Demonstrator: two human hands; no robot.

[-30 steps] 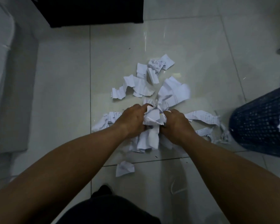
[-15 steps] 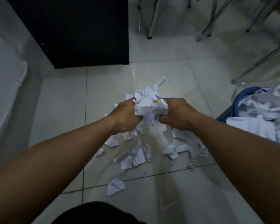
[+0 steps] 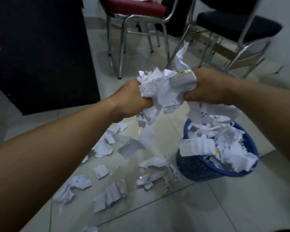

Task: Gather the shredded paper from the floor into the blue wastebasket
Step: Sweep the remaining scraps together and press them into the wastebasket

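A bundle of shredded white paper is squeezed between my left hand and my right hand, held in the air above the floor. Loose strips hang down from it, and a few pieces fall beneath it. The blue wastebasket stands on the floor below my right hand, heaped with paper scraps that spill over its rim. Several torn pieces of paper still lie scattered on the tiles to the left of the basket.
A dark cabinet stands at the left. A red-seated chair with metal legs and a black-seated chair stand behind the basket. The floor is glossy pale tile.
Both hands have lifted the gathered paper off the floor and carried it up and to the right, toward the basket. Some scraps dropped back onto the tiles.
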